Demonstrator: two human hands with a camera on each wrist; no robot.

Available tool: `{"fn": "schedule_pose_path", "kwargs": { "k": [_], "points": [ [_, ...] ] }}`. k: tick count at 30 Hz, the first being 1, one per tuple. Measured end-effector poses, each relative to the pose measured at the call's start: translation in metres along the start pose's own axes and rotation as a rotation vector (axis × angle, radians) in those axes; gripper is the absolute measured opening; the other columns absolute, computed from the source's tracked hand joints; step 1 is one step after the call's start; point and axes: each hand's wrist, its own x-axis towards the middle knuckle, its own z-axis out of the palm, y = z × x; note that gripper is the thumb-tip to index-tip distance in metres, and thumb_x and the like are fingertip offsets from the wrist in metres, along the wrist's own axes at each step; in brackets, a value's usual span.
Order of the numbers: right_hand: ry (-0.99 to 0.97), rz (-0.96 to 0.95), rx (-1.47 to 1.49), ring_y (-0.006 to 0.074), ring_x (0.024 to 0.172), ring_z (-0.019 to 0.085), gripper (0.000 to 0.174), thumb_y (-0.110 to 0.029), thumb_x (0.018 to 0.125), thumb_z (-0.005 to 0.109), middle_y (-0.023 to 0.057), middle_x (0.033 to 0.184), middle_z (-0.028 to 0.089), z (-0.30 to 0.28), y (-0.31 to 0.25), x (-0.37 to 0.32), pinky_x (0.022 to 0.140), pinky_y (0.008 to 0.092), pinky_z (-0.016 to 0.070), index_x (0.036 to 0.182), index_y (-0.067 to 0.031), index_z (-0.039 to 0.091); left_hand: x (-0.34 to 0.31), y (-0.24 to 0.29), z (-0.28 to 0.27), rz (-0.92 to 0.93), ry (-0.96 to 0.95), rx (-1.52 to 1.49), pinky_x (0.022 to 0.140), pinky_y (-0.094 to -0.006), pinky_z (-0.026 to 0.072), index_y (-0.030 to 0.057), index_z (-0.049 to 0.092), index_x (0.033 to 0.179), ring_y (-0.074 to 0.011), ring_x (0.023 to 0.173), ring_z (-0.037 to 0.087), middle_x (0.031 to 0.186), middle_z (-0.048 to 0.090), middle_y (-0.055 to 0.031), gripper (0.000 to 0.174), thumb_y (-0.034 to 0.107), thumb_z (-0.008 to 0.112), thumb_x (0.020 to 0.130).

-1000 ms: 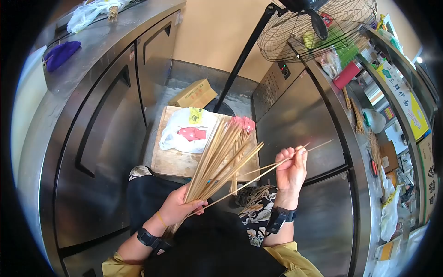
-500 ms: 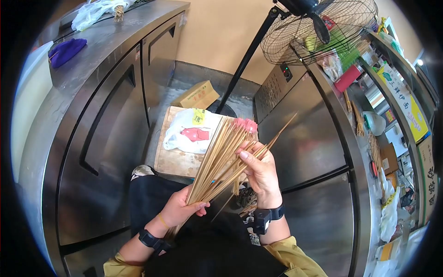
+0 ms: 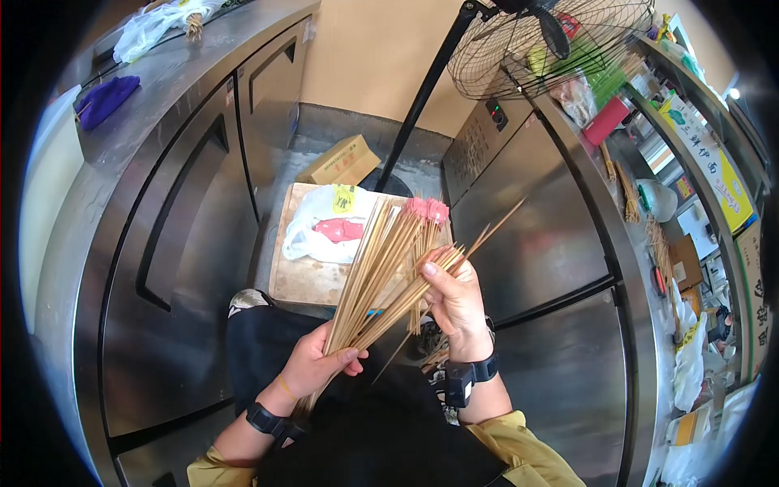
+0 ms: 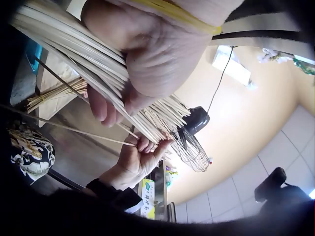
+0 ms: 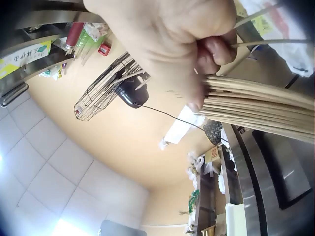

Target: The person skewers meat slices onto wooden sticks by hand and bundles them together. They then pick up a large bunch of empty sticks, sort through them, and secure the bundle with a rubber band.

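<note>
A thick bundle of thin wooden sticks (image 3: 365, 284) fans upward in the head view. My left hand (image 3: 318, 363) grips its lower part, thumb across the front. Toward the upper right end, my right hand (image 3: 458, 306) pinches part of the bundle between thumb and fingers, with a couple of sticks jutting out beyond it. In the left wrist view the left hand (image 4: 157, 49) wraps around the sticks (image 4: 83, 44). In the right wrist view the right hand (image 5: 172, 44) holds stick ends, its fingers partly hidden. Pink-topped sticks (image 3: 426, 213) lie behind the bundle.
A wooden board (image 3: 300, 286) in front bears a white plastic bag (image 3: 307, 235) with a pink item. Behind it are a cardboard box (image 3: 341, 162) and a standing fan (image 3: 552, 49). Steel cabinets (image 3: 178, 243) flank both sides.
My right hand has moved left from out at the right, where it held single stick tips, to the bundle's upper end. My left hand has kept its grip on the sticks.
</note>
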Motion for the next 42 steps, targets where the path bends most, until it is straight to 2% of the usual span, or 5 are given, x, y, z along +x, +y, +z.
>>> {"fn": "schedule_pose_path", "kwargs": {
  "k": [11, 22, 32, 37, 42],
  "points": [
    [-0.066, -0.01, 0.041, 0.0035, 0.051, 0.037, 0.015, -0.012, 0.08, 0.07, 0.0021, 0.076, 0.058, -0.008, 0.003, -0.003, 0.046, 0.0185, 0.0292, 0.087, -0.0026, 0.06, 0.003, -0.002, -0.001, -0.038, -0.038, -0.013, 0.069, -0.0257, 0.0531, 0.0004, 0.046, 0.118, -0.0123, 0.076, 0.061, 0.095, 0.062, -0.0103, 0.033, 0.013, 0.058, 0.09],
    [0.046, -0.003, -0.054, 0.0034, 0.051, 0.038, 0.013, -0.009, 0.08, 0.068, -0.0007, 0.071, 0.056, -0.012, 0.002, -0.006, 0.047, 0.0179, 0.0292, 0.088, -0.0026, 0.059, 0.008, -0.005, 0.001, -0.072, -0.024, -0.02, 0.068, -0.0278, 0.0534, 0.0017, 0.047, 0.115, -0.0133, 0.075, 0.062, 0.093, 0.062, -0.0101, 0.033, 0.015, 0.061, 0.088],
    [0.097, -0.026, -0.053, 0.0022, 0.051, 0.036, 0.009, -0.007, 0.079, 0.063, -0.0032, 0.072, 0.054, -0.026, -0.001, 0.004, 0.047, 0.017, 0.0288, 0.085, -0.0053, 0.057, 0.017, -0.007, 0.002, -0.137, -0.063, 0.041, 0.07, -0.027, 0.0527, 0.0013, 0.044, 0.123, -0.0123, 0.076, 0.061, 0.095, 0.061, -0.0098, 0.037, 0.01, 0.057, 0.09],
    [-0.021, -0.275, 0.025, 0.0021, 0.051, 0.035, 0.005, -0.004, 0.081, 0.058, 0.0037, 0.092, 0.059, -0.049, -0.049, 0.035, 0.045, 0.0154, 0.0271, 0.083, -0.0076, 0.057, 0.017, -0.007, 0.004, -0.126, -0.047, 0.062, 0.069, -0.0268, 0.0525, 0.0012, 0.044, 0.121, -0.0122, 0.075, 0.06, 0.094, 0.061, -0.0098, 0.035, 0.009, 0.058, 0.089],
    [0.043, -0.55, 0.069, 0.0033, 0.049, 0.033, 0.003, -0.01, 0.089, 0.054, 0.0047, 0.084, 0.056, -0.068, -0.121, 0.037, 0.044, 0.0171, 0.0267, 0.087, -0.0078, 0.054, 0.015, -0.005, 0.003, -0.102, -0.029, 0.051, 0.067, -0.0268, 0.0524, 0.0013, 0.046, 0.117, -0.0125, 0.074, 0.06, 0.092, 0.061, -0.0098, 0.033, 0.009, 0.059, 0.088]
  ]
}}
